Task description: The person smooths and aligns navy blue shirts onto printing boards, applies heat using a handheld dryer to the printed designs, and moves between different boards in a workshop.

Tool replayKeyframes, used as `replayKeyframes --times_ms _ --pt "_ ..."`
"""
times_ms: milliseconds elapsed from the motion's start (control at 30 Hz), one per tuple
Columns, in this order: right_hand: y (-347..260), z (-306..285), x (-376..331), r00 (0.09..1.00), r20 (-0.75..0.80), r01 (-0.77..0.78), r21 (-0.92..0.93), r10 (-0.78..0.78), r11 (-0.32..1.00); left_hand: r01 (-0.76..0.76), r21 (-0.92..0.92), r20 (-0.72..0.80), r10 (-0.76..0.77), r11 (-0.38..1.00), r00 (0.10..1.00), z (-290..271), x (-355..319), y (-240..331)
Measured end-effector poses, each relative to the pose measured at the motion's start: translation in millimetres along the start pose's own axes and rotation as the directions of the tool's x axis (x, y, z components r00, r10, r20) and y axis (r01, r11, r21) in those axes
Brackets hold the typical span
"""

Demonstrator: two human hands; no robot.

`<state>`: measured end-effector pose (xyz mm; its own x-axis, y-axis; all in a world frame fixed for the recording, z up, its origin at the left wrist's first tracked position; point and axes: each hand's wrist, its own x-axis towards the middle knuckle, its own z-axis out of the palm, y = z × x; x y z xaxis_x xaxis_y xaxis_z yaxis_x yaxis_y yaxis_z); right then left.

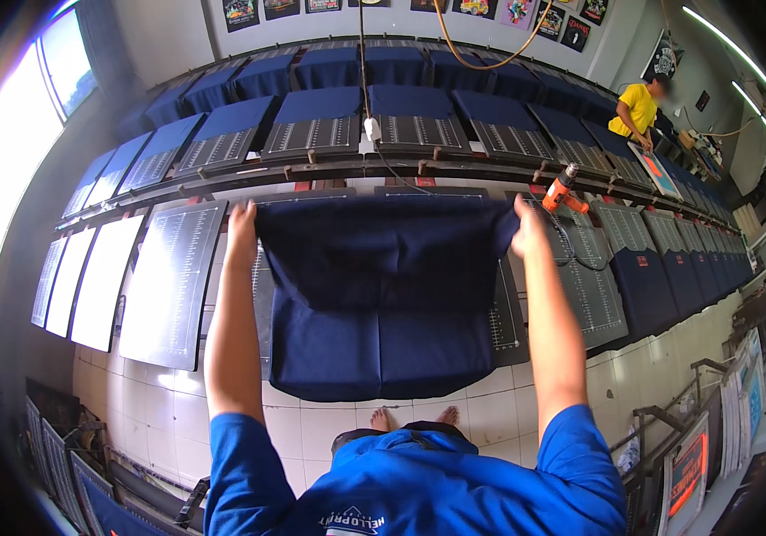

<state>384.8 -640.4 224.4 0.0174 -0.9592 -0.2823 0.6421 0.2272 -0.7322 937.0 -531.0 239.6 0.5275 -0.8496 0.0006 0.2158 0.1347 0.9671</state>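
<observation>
1. Head view, hands. My left hand (242, 223) and right hand (526, 228) are both raised at arm's length, well apart, each closed on an upper corner of a navy blue shirt (383, 295). The fingers curl over the fabric edge; I judge a pinch grip on both sides, though the fingertips themselves are hidden behind the cloth.

2. Head view, location of the shirt. It hangs spread between my 2 hands, in front of a grey ruled platen (508, 317) on the near row. Its lower hem drops toward the white tiled floor (312, 429), above my bare feet (414, 417).

3. Handling, judged. The cloth sags in a shallow curve between the grips and folds over itself across the middle, so it is soft, limp and light. No stiffness, nothing fragile. Knit fabric should not slip from a firm pinch.

4. Where to hold, judged. The 2 top corners serve best: tension between them keeps the panel flat. A single central grip would let it bunch.

5. Head view, surroundings. Bare platens (173, 286) stand to my left; dressed platens carrying navy shirts (320, 116) fill the far row. An orange heat gun (563, 189) rests on the rail just beside my right hand. A person in a yellow shirt (637, 112) works at the far right.
</observation>
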Motion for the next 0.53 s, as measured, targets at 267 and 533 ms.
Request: replayKeyframes --times_ms 267,533 --pt "-110.6 130.6 -111.3 0.818 0.345 0.485 0.018 -0.461 0.874 -0.482 0.152 0.000 0.488 0.863 0.873 8.3 -42.9 172.3" --pt "-23.2 39.0 -228.9 0.925 0.107 0.372 -0.438 -0.364 0.818 -0.332 0.510 -0.052 0.414 0.793 0.909 -87.8 -145.4 81.8"
